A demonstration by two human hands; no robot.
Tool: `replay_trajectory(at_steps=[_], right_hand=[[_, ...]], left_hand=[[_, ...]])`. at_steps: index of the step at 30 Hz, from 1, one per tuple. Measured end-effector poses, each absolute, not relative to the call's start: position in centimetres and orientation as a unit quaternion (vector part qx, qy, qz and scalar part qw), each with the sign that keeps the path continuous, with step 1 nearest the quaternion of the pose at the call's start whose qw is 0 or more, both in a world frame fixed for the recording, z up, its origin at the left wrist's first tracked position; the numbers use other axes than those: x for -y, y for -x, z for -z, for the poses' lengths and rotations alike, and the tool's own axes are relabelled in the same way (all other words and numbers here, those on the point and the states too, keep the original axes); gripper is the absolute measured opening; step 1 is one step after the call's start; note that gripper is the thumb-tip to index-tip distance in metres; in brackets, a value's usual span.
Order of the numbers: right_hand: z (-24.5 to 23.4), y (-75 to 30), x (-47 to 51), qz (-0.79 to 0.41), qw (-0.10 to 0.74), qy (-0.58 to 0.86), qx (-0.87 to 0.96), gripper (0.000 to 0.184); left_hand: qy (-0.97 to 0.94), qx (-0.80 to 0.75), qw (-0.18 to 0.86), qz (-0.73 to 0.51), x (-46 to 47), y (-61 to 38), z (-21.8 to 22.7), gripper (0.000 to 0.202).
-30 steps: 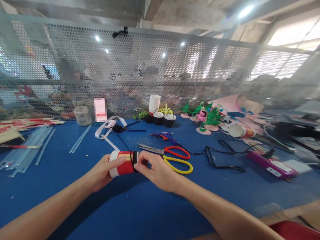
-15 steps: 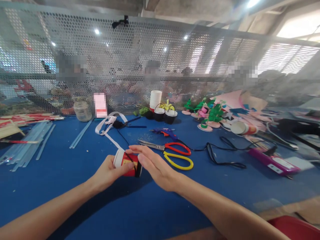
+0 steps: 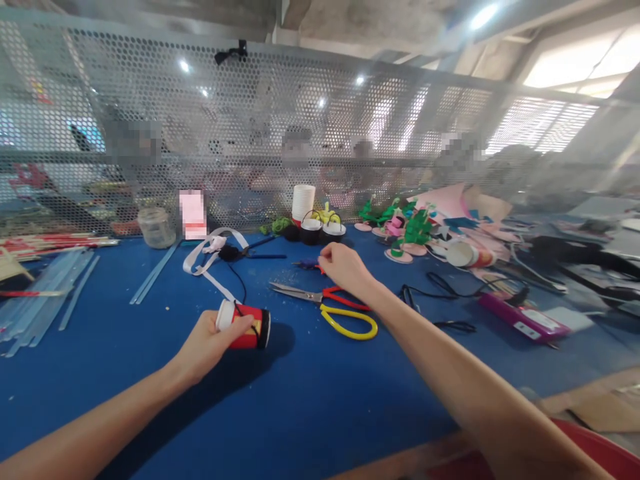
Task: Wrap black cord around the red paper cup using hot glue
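Your left hand (image 3: 207,343) grips the paper cup (image 3: 245,328), cord (image 3: 243,288) already on, beside the scissors (image 3: 330,303); your right hand (image 3: 345,267) rests at the glue gun (image 3: 306,265) beyond them, grip unclear.

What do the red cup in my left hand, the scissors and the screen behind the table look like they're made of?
The red cup looks like paper: matte printed wall, white rolled rim. The scissors have bare shiny metal blades and glossy red and yellow handles, probably plastic. The screen is a pale perforated sheet, likely painted metal.
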State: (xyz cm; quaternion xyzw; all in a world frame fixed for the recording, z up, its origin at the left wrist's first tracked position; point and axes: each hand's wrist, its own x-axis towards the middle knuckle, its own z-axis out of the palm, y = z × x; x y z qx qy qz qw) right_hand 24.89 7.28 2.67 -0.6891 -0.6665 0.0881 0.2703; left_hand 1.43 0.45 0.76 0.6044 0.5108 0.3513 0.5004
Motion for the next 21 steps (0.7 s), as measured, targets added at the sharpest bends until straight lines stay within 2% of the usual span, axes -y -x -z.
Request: replay_trajectory(at_steps=[4, 7, 13, 15, 18, 21], right_hand=[[-0.8, -27.4, -10.2, -0.133, 0.196, 0.741, 0.628, 0.024], [0.3, -27.6, -10.8, -0.160, 0.195, 0.753, 0.608, 0.027], [-1.2, -27.1, -9.0, -0.221, 0.288, 0.721, 0.591, 0.033], [-2.2, -26.9, -7.7, -0.257, 0.320, 0.683, 0.604, 0.027], [-3.2, -26.2, -5.6, -0.395, 0.374, 0.581, 0.605, 0.013], [-3.3, -25.3, -3.7, -0.521, 0.400, 0.473, 0.587, 0.013]], left_hand=[[-0.631, -0.518, 0.468, -0.337, -0.7, -1.2, -0.7, 0.034], [-0.655, -0.519, 0.443, -0.325, -0.8, -1.0, -0.5, 0.035], [-0.657, -0.538, 0.423, -0.315, -0.9, -0.8, -0.4, 0.036], [-0.653, -0.537, 0.434, -0.311, -0.8, -0.9, -0.5, 0.034], [-0.654, -0.528, 0.457, -0.292, -0.7, -1.0, -0.8, 0.035], [-0.643, -0.545, 0.459, -0.279, -0.9, -0.9, -1.1, 0.036]])
